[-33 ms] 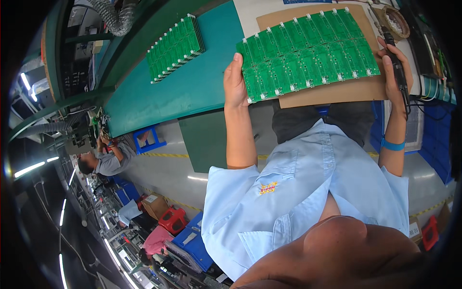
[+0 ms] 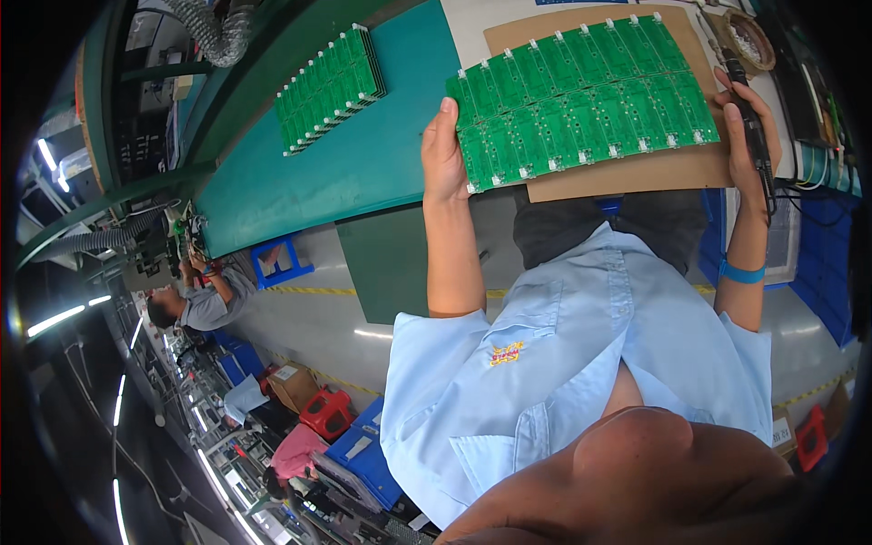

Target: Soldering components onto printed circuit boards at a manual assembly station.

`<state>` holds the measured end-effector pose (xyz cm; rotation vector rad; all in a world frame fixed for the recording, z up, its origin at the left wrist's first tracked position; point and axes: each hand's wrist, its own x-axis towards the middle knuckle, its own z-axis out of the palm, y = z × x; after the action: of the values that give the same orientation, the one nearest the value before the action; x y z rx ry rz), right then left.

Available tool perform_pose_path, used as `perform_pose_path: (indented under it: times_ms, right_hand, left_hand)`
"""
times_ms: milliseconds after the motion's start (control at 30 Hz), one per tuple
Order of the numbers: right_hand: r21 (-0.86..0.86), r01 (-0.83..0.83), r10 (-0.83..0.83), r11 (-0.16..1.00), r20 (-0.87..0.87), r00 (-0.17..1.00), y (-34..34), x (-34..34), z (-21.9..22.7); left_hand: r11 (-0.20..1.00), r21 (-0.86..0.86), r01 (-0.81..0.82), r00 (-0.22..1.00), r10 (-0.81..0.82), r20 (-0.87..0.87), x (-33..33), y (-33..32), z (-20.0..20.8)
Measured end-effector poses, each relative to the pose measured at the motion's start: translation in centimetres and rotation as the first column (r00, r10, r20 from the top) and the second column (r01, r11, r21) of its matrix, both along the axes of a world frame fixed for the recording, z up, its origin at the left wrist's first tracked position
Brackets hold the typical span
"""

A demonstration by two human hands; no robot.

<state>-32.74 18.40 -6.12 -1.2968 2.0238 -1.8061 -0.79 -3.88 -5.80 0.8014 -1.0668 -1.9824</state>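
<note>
A wide green circuit board panel (image 2: 581,104), with rows of small white connectors along its long edges, is held up over a brown cardboard sheet (image 2: 627,173). My left hand (image 2: 444,159) grips its left end, thumb on the top face. At the panel's right end, my right hand (image 2: 740,156) has its fingers closed around the black handle of a soldering iron (image 2: 752,132), whose tip points away from me. The right thumb is beside the panel's edge; whether it touches is unclear. Farther left, a stack of similar green panels (image 2: 329,91) lies on the teal bench mat (image 2: 318,186).
Beyond the iron's tip sits a round brown dish (image 2: 749,41) with pale bits inside. Cables (image 2: 813,186) run along the bench's right side. A blue stool (image 2: 280,262) stands below the bench, and a co-worker in grey (image 2: 213,304) is at the far left.
</note>
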Motion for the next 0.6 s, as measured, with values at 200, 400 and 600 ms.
perform_pose_path:
  times_ms: [200,400,600]
  right_hand:
    - [-0.003,0.028,-0.028,1.0,-0.019,0.999,0.0,-0.1,0.0]
    - [-0.011,0.025,-0.026,1.0,-0.034,0.999,0.1,-0.3,-0.2]
    - [-0.011,0.029,-0.029,1.0,-0.002,1.0,0.1,0.0,0.0]
  left_hand:
    - [1.0,0.0,0.006,1.0,-0.006,-0.007,-0.5,0.3,1.0]
    - [1.0,-0.006,0.012,0.999,-0.011,0.033,-0.2,0.6,1.4]
    - [0.995,-0.092,-0.046,0.997,0.052,0.056,3.9,1.2,0.9]
